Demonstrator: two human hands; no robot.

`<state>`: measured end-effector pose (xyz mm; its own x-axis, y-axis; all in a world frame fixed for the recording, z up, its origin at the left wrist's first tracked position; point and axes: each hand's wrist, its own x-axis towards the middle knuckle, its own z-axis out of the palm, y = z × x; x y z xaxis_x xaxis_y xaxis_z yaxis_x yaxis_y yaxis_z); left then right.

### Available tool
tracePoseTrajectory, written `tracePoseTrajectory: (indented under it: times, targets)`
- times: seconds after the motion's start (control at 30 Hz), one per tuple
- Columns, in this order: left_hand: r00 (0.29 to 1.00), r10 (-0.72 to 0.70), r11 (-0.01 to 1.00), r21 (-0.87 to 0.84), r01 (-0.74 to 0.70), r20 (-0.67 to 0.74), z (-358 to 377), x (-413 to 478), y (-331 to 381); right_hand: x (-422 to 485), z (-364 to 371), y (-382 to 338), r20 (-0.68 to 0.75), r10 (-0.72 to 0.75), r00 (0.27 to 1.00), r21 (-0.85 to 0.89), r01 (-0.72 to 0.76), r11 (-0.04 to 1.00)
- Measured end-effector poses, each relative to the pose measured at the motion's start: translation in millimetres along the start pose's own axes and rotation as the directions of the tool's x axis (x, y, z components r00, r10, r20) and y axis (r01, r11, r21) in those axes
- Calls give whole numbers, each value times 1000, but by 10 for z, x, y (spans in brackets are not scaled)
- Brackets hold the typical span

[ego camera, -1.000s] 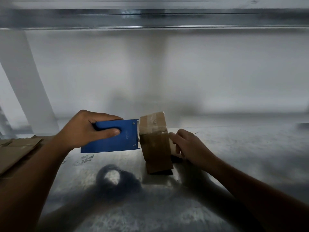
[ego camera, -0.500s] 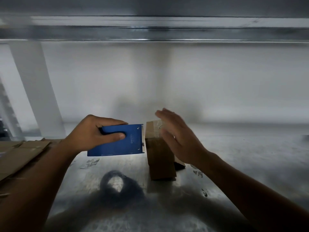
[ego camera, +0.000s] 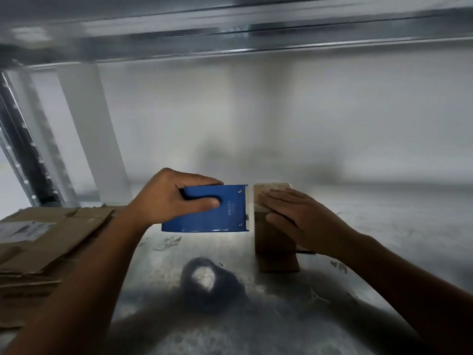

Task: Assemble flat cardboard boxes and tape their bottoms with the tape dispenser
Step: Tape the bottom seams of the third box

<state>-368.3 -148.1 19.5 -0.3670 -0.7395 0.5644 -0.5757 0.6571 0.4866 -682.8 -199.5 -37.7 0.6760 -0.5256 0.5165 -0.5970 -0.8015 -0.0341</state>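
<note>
Blue, flat-sided tape dispenser (ego camera: 212,216): you have it clenched in your left hand (ego camera: 166,198), thumb through its slot. Its front edge stands just beside the small cardboard box (ego camera: 273,242) at its 3 o'clock, with a narrow gap between. Your right hand (ego camera: 304,219) lies flat on the box's taped top, fingers straight, grasping nothing. Box upright on scuffed grey metal shelf (ego camera: 384,239); bare surface runs toward 3 o'clock. Flat cardboard stack (ego camera: 51,234) bounds the 9 o'clock side. Steel beam (ego camera: 230,42) overhead at 12.
</note>
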Motion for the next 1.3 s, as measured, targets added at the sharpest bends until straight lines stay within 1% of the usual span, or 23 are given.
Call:
tracePoseTrajectory:
  times: [0.1, 0.2, 0.4, 0.53, 0.6, 0.73, 0.87, 0.97, 1.1, 1.17, 1.23, 1.3]
  targets:
    - [1000, -12, 1000, 14, 12, -1, 16, -9, 3, 11, 18, 7, 35, 33, 999, 31, -34, 999]
    - [1000, -24, 999, 35, 24, 4, 13, -13, 30, 32, 32, 2, 44, 54, 998, 25, -55, 998]
    - [999, -42, 993, 109, 40, 14, 22, -46, 23, 55, 2, 0, 70, -9, 997, 15, 8, 1000]
    - [998, -56, 983, 177, 49, 32, 22, -80, 16, 30, -24, -24, 89, 10, 996, -18, -8, 1000]
    - [996, -83, 982, 170, 76, 36, 25, -118, 18, 26, -34, -16, 71, 12, 997, -22, -11, 1000]
    - [991, -126, 980, 158, 118, 43, 0, -181, 104, 31, -16, 22, 106, 22, 994, -12, -21, 1000]
    - [987, -156, 975, 167, 148, 33, -72, -195, 207, 30, -6, 18, 119, -7, 993, -37, 11, 999]
    - [987, -160, 951, 273, 149, 21, -31, -147, 286, 29, -55, -21, 135, -8, 991, -43, 14, 999]
    - [980, -188, 881, 451, 140, 64, -57, -9, 450, 11, -28, -29, 18, -81, 997, -95, 83, 992]
    - [979, -185, 815, 571, 104, 86, -78, 54, 534, 18, -50, -48, -2, -92, 996, -100, 91, 991]
    - [984, -152, 696, 717, 40, 92, -34, 107, 612, 34, -14, -36, -49, -154, 987, -144, 145, 979]
    - [995, -49, 519, 853, -51, 90, 46, 161, 658, 47, -11, -32, -84, -193, 978, -144, 180, 973]
